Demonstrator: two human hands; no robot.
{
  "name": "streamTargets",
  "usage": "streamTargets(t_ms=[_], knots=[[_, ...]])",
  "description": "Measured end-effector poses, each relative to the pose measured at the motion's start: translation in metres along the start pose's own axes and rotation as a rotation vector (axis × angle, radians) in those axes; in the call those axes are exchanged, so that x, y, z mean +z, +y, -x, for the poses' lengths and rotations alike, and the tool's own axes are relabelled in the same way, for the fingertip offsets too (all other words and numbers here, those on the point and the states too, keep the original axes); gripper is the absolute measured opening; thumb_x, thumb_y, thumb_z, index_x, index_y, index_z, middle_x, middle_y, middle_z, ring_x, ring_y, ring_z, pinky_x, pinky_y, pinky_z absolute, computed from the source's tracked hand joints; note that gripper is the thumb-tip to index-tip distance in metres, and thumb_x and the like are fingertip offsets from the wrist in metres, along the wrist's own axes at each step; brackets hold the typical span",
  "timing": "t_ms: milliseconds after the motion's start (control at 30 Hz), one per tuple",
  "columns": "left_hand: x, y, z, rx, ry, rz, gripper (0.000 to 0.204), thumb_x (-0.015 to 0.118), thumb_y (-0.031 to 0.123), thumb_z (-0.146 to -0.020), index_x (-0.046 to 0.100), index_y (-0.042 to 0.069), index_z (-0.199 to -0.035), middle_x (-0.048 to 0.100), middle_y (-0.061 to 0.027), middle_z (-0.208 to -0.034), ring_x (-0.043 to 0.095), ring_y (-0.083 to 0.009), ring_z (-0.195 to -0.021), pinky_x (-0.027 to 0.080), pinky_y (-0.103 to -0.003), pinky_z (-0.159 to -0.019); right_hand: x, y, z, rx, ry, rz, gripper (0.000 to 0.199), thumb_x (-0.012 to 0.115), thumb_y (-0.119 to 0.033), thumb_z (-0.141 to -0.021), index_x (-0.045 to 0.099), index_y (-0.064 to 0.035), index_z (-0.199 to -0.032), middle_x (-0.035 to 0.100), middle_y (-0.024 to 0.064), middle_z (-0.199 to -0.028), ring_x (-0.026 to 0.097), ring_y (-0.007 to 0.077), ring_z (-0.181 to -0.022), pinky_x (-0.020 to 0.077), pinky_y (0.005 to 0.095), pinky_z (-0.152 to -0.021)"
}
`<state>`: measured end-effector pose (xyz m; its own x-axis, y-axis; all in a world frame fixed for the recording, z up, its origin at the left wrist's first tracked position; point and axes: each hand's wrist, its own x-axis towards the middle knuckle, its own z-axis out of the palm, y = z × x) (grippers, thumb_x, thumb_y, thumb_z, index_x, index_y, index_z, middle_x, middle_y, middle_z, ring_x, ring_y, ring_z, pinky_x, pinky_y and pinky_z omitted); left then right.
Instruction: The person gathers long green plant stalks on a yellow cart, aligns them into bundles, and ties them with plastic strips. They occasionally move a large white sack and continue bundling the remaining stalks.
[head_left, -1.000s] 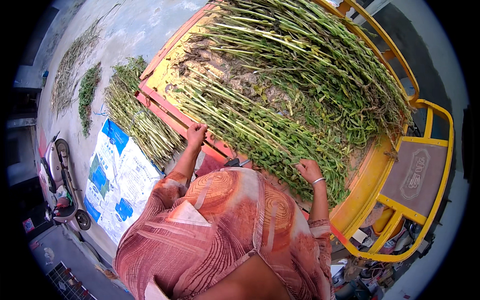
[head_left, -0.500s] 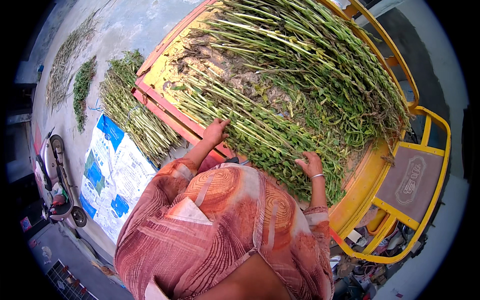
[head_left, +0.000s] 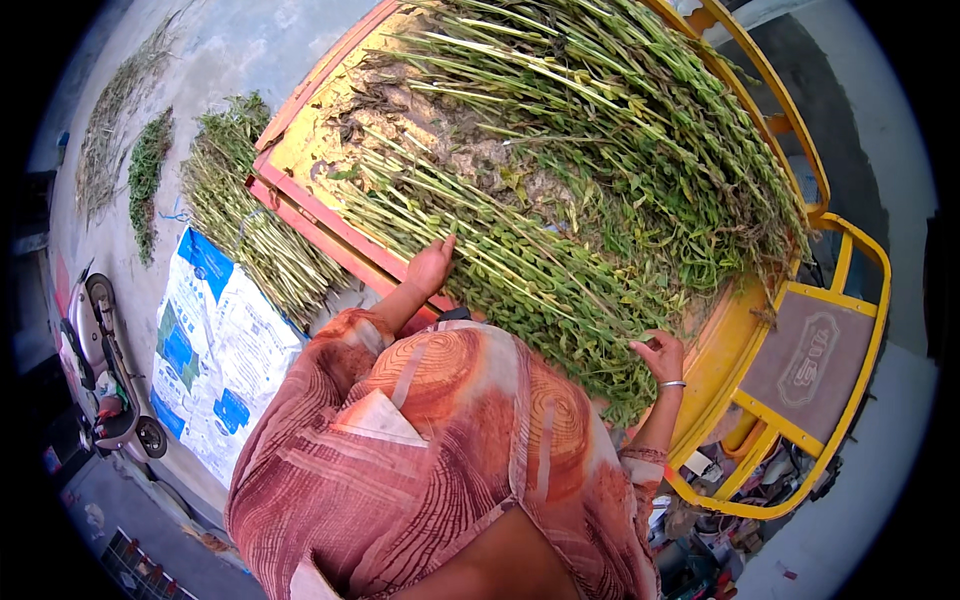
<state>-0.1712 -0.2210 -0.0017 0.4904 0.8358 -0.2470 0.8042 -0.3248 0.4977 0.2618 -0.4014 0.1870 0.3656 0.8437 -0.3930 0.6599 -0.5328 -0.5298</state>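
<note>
A near bundle of cut green stalks (head_left: 500, 265) with leaves and pods lies along the front of the yellow cart bed. My left hand (head_left: 432, 266) rests on the stems at the bundle's near edge, fingers stretched out and partly turned from view. At the leafy right end, my right hand (head_left: 662, 357), with a bracelet at the wrist, stands with thumb and fingers apart beside the tips, nothing seen in it. Behind, a larger heap of stalks (head_left: 640, 120) fills the far side of the bed, with loose leaves and dirt between.
The cart bed has a red-edged rim (head_left: 315, 212) and a yellow rail frame (head_left: 880, 330) at right. On the floor at left lie another stalk bundle (head_left: 255, 225), a white and blue printed sack (head_left: 225, 360) and smaller plant piles (head_left: 148, 180). A scooter (head_left: 118, 370) stands beyond.
My right hand has moved right and a little nearer me, off the leafy tips. My left hand stays by the stems, its fingers closer together. The whole view has shifted slightly.
</note>
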Motion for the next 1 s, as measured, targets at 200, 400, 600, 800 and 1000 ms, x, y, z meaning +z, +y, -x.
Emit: streamTargets(t_ms=[200, 400, 600, 800, 1000], knots=[[-0.008, 0.002, -0.003, -0.027, -0.037, 0.048, 0.052, 0.061, 0.018, -0.08, 0.042, 0.006, -0.127, 0.055, -0.0189, -0.091, 0.057, -0.0369, -0.08, 0.048, -0.044, -0.067, 0.065, 0.026, -0.022, -0.062, 0.128, 0.256, 0.037, 0.079, -0.032, -0.064, 0.066, -0.0045, -0.086, 0.062, 0.0123, -0.085, 0.059, 0.0294, -0.078, 0.0485, 0.039, -0.068], [-0.015, 0.005, -0.002, -0.035, -0.012, 0.042, 0.048, 0.063, 0.019, -0.078, 0.046, 0.005, -0.121, 0.056, -0.0184, -0.092, 0.058, -0.037, -0.081, 0.049, -0.045, -0.066, 0.142, -0.035, -0.049, -0.202, 0.105, 0.315, 0.036, 0.078, -0.03, -0.064, 0.064, -0.0069, -0.088, 0.06, 0.012, -0.091, 0.055, 0.0306, -0.091, 0.0473, 0.0404, -0.077], [-0.016, 0.011, -0.006, -0.023, -0.008, 0.028, 0.038, 0.064, 0.015, -0.076, 0.05, 0.004, -0.109, 0.057, -0.0189, -0.091, 0.058, -0.0383, -0.08, 0.048, -0.045, -0.067, 0.161, -0.036, -0.061, -0.244, 0.133, 0.379, 0.012, 0.062, -0.012, -0.077, 0.062, -0.0085, -0.088, 0.058, 0.0094, -0.087, 0.055, 0.0295, -0.085, 0.0464, 0.0419, -0.075], [-0.012, 0.007, -0.006, -0.003, -0.033, 0.025, 0.036, 0.062, 0.013, -0.076, 0.048, 0.003, -0.107, 0.055, -0.0201, -0.088, 0.058, -0.039, -0.075, 0.048, -0.047, -0.063, 0.15, -0.124, -0.07, -0.517, 0.215, 0.149, 0.008, 0.059, -0.012, -0.078, 0.057, -0.0089, -0.085, 0.055, 0.0085, -0.082, 0.055, 0.0291, -0.08, 0.044, 0.0402, -0.07], [-0.013, 0.007, -0.009, 0.068, -0.006, 0.033, 0.023, 0.059, 0.012, -0.076, 0.048, 0.003, -0.094, 0.053, -0.0195, -0.085, 0.057, -0.0389, -0.073, 0.048, -0.046, -0.061, 0.254, -0.142, -0.11, -0.443, 0.005, -0.024, 0.008, 0.059, -0.015, -0.078, 0.056, -0.0079, -0.079, 0.055, 0.0134, -0.077, 0.055, 0.0342, -0.075, 0.0454, 0.0429, -0.065]])
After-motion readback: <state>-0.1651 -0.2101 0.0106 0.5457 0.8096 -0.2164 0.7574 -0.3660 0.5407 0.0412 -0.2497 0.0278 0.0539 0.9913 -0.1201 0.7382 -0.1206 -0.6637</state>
